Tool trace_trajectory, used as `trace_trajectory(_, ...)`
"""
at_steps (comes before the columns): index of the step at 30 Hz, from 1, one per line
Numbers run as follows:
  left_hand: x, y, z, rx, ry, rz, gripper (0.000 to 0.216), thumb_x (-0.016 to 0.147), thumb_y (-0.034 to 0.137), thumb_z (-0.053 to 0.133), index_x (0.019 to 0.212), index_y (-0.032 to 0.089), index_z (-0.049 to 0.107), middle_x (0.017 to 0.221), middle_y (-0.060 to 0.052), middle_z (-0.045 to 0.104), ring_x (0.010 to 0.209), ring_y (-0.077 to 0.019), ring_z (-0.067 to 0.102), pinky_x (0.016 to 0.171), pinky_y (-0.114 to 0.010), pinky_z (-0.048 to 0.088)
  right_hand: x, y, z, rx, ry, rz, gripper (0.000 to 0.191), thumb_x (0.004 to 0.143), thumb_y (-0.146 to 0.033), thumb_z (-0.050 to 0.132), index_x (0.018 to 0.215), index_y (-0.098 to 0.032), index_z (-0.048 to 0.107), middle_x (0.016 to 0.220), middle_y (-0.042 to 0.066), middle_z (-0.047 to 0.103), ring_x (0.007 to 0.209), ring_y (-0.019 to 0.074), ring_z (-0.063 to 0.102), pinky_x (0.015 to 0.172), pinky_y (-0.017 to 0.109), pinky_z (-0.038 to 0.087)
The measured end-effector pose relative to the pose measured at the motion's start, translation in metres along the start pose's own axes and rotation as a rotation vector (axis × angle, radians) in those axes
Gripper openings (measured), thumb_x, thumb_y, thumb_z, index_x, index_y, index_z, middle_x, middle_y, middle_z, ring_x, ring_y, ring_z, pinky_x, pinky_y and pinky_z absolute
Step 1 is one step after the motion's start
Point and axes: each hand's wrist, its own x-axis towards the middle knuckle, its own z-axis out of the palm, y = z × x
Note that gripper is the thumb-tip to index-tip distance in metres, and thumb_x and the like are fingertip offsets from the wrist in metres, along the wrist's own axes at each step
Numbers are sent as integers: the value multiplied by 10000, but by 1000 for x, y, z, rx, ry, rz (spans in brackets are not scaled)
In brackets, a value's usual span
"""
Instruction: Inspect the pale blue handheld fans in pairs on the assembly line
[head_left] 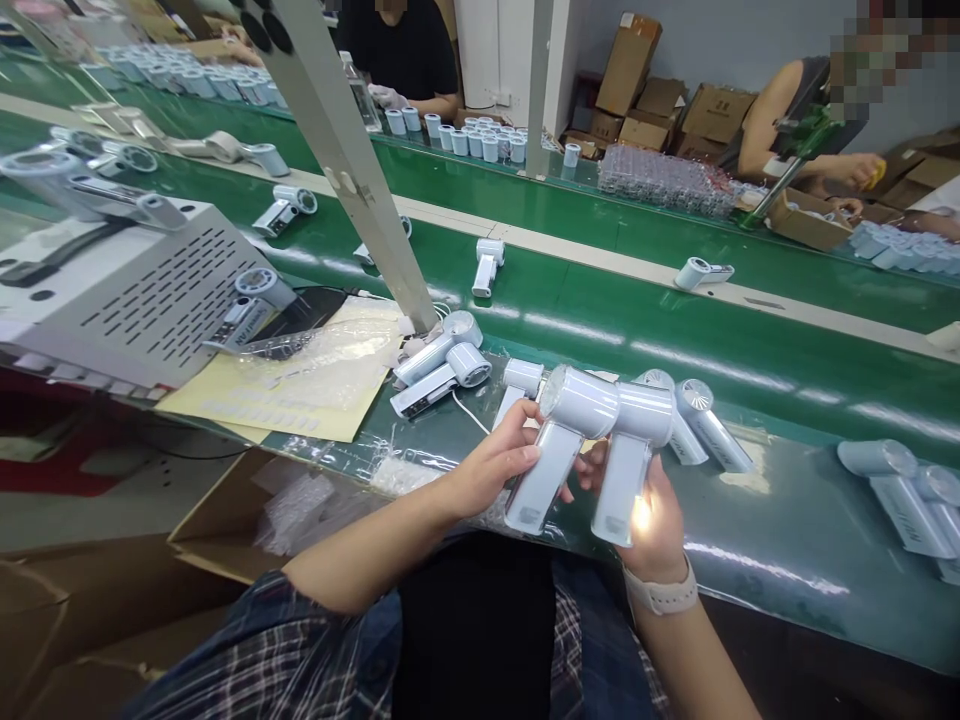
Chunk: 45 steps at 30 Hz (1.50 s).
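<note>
Two pale blue handheld fans are held up side by side above the bench edge, heads touching or nearly so. My left hand is closed round the handle of the left handheld fan. In my right hand, with a pale watch strap at the wrist, is the right handheld fan; a bright light glows beside its handle. Just behind them lie two more fans, partly covered by the held pair. Another fan rests behind my left hand, and a small pile of fans sits to its left.
A green conveyor belt runs across, carrying spaced-out fans. A slanted metal post rises at left. Beyond it stands a white vented box by a yellow sheet. More fans lie at right. Two people work across the belt.
</note>
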Motion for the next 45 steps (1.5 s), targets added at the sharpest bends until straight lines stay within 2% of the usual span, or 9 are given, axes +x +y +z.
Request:
trace_trajectory(5,-4,9,8,8,-47,-33,467,917,478,675,1216,246,400,1096,-103,742,858,-267,767,770,-403,591,-8,-4,10,69,-21,21,425,890,-649,632,954,-240,727,828,69,691,737,259,641,576,405,574)
trace_trajectory(10,-2,16,17,-24,-6,-40,572,846,443,774,1281,271,445,1048,-67,723,869,-244,741,791,-396,585,-13,-9,11,24,5,-32,349,889,-559,686,1044,-249,727,897,79,744,748,263,681,657,431,595)
trace_trajectory(13,1,16,22,-21,23,-50,553,746,395,864,1168,198,567,934,-58,691,815,-211,689,770,-352,558,-12,-10,10,25,57,-15,316,895,-536,629,999,-250,717,880,65,722,774,267,669,718,450,586)
trace_trajectory(17,3,10,19,38,56,-84,438,710,376,885,990,158,628,804,-22,632,715,-163,614,699,-295,491,-12,-12,12,40,1,4,283,873,-483,554,869,-225,671,745,39,626,674,219,586,670,385,542)
trace_trajectory(21,4,2,10,-51,153,-128,475,765,485,812,1062,157,638,910,-64,687,744,-185,640,677,-291,483,-13,-13,12,30,-37,-1,327,901,-486,487,760,-218,611,698,35,592,598,189,534,607,348,497)
trace_trajectory(25,6,2,9,-148,129,-118,371,823,405,753,1082,161,646,1015,-97,721,846,-231,694,737,-324,521,-13,-13,12,37,-7,-32,348,924,-488,455,818,-211,637,748,49,626,583,187,548,579,350,501)
trace_trajectory(32,7,10,12,-25,132,-102,427,862,326,749,1240,191,601,1097,-117,749,993,-285,732,847,-382,545,-12,-14,5,136,24,-89,266,818,-464,695,952,-235,708,770,40,683,649,206,612,507,311,526)
trace_trajectory(39,11,7,9,53,116,-23,560,742,454,869,1146,190,585,1115,-118,744,949,-253,736,828,-353,563,-11,-17,2,111,199,-141,329,864,-421,717,1153,-271,671,968,60,762,839,275,728,691,435,634)
trace_trajectory(45,12,7,9,79,103,-75,624,708,520,871,1143,192,566,1182,-131,719,941,-262,743,773,-344,580,-9,-17,9,52,270,-70,290,875,-385,708,1119,-236,665,850,56,778,742,267,742,597,393,630)
